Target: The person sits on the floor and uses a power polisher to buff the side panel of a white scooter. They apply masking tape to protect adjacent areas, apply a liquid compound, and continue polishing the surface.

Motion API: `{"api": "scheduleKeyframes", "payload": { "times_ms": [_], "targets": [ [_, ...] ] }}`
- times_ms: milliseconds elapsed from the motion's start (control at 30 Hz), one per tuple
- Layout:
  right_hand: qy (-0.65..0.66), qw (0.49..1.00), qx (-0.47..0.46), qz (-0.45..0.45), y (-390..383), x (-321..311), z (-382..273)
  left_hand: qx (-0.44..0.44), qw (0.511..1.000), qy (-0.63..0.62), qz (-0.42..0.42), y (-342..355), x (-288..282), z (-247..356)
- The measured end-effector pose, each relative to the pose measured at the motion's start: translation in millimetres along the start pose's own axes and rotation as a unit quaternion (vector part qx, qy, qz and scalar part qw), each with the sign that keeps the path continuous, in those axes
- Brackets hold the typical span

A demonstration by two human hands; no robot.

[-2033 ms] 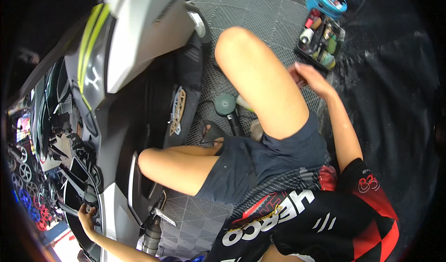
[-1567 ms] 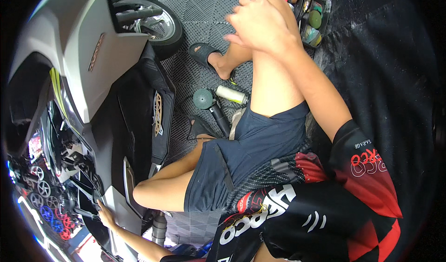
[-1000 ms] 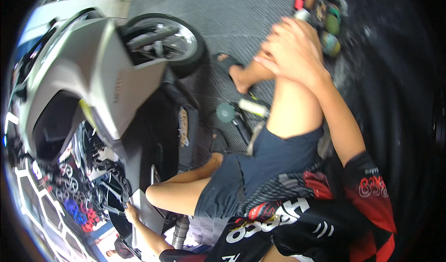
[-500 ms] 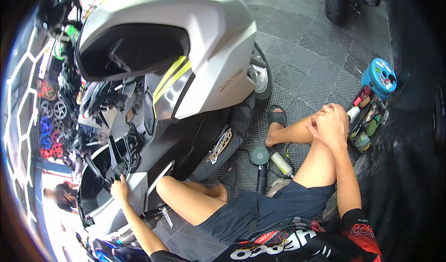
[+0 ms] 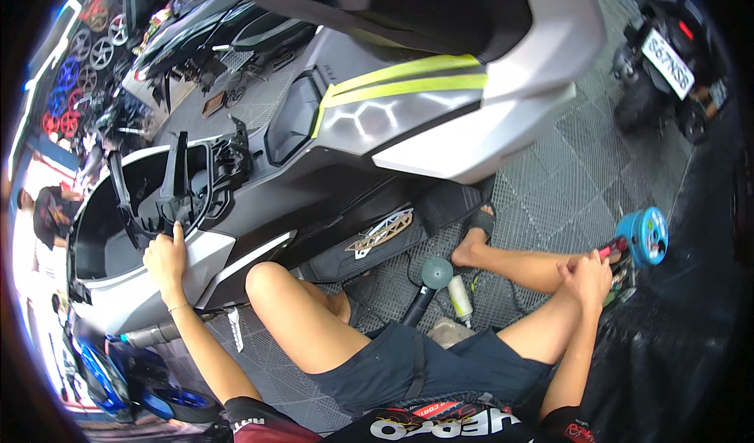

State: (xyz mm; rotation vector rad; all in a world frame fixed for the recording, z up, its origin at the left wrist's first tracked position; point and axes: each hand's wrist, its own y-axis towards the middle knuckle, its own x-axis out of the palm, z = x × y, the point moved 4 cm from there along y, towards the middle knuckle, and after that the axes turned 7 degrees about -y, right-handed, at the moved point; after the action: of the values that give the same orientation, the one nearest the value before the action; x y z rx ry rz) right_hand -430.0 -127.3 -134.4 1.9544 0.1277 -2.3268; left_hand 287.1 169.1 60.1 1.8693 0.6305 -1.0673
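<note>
My left hand (image 5: 165,266) is at the rim of the open under-seat compartment (image 5: 98,262) of a white-and-black scooter (image 5: 518,140), fingers curled on the rim by a black plastic bracket (image 5: 179,188). My right hand (image 5: 587,282) is wrapped over my raised right knee. Between my legs lie a black polisher (image 5: 416,308) with a green pad and a cream-coloured bottle (image 5: 459,298). Right of that knee are a blue round container (image 5: 646,235) and supplies, partly hidden. Yellow stripes (image 5: 408,88) mark the scooter's side panel.
Another black scooter (image 5: 652,66) stands at upper right. A co-worker (image 5: 55,215) is at far left, near coloured wheels (image 5: 69,78) on the wall. A blue motorbike (image 5: 110,376) is behind me at lower left. Dark sheeting (image 5: 675,341) lines the right side.
My head has turned, bringing the scooter's side and the rear bike further into view. My right hand moved from beside the knee onto it; my left hand stays at the compartment rim.
</note>
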Motion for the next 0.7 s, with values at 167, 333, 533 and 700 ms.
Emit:
{"api": "scheduleKeyframes", "payload": {
  "times_ms": [167, 333, 533, 700],
  "targets": [
    [-0.133, 0.978, -0.087, -0.134, 11, 57, -48, -0.003, 0.999, -0.028, 0.035, -3, -2, 4],
    [-0.013, 0.887, -0.325, -0.328, -24, 69, -127, -0.003, 0.991, -0.068, 0.112, -8, -3, 6],
    [0.367, 0.783, -0.470, -0.175, -31, -97, -213, -0.011, 0.986, -0.085, 0.140, -10, -2, 8],
    [0.212, 0.795, -0.496, 0.277, -3, -256, -253, -0.010, 0.985, -0.098, 0.140, -10, -4, 10]
  ]
}}
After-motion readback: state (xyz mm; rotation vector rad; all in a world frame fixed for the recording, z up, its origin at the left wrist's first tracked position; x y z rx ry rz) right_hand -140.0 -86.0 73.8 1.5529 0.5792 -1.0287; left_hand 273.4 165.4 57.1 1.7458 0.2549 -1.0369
